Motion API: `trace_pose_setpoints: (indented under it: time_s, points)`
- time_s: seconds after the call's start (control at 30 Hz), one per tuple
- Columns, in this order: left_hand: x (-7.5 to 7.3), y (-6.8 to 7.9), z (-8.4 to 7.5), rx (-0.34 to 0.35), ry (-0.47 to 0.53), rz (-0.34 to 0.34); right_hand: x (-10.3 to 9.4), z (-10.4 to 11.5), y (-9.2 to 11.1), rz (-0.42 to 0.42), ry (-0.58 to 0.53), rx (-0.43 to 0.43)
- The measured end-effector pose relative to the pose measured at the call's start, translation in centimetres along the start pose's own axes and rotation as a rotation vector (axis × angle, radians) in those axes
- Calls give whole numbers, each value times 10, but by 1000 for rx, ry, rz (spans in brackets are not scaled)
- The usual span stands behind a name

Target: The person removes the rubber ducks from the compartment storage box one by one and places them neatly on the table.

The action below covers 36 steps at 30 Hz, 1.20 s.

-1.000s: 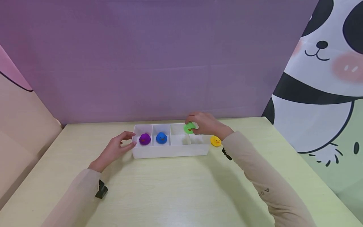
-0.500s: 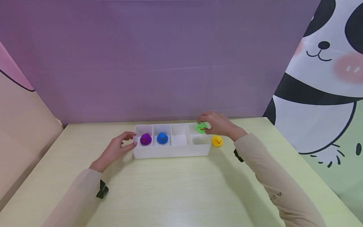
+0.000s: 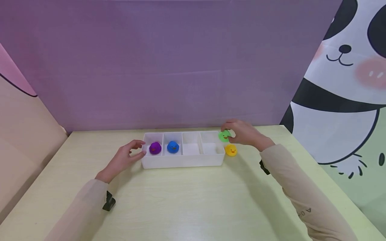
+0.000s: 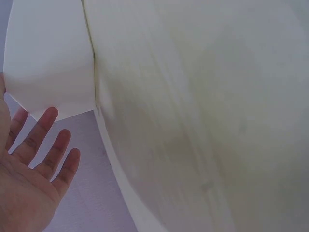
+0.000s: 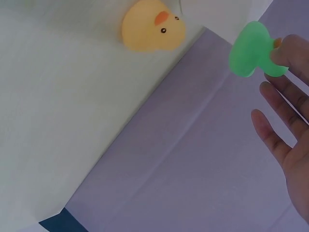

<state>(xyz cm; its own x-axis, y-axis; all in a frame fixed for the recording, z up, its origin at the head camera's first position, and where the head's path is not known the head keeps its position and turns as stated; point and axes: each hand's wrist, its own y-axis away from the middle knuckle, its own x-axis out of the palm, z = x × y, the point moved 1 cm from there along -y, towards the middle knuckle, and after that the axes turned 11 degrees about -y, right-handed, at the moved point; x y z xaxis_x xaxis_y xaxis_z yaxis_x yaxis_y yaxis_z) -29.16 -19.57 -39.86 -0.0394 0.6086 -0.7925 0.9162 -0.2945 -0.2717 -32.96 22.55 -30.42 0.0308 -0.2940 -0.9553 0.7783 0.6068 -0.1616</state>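
A long white divided box (image 3: 182,163) sits on the table. My left hand (image 3: 124,156) is at its left end, fingertips right at the box edge; in the left wrist view the fingers (image 4: 38,135) are straight and spread. A purple rubber duck (image 3: 155,148) lies in the leftmost compartment and a blue rubber duck (image 3: 173,147) in the one beside it. My right hand (image 3: 245,134) pinches a green rubber duck (image 5: 251,50) between thumb and fingers, held up by the box's right end. A yellow rubber duck (image 3: 231,150) rests on the table just right of the box.
The pale wooden table (image 3: 181,204) ends at the back against a purple backdrop (image 3: 169,67). A panda-print panel (image 3: 337,134) stands along the right side, and a light panel (image 3: 24,144) along the left.
My right hand has carried the green rubber duck rightward, from over the third compartment past the fourth to the box's right end. The left hand has stayed at the box's left end.
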Motion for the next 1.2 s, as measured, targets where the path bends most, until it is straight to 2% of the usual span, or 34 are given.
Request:
trace_pose_setpoints:
  time_s: [0.57,0.83,1.2]
  points:
    - [-1,2,-1,-16,7,10,5,-34,25,-39,12,36]
    - [-1,2,0,-9,6,8,10,-48,36,-5,0,126]
    - [0,0,0,8,-3,-4,20,-63,49,7,-31,158]
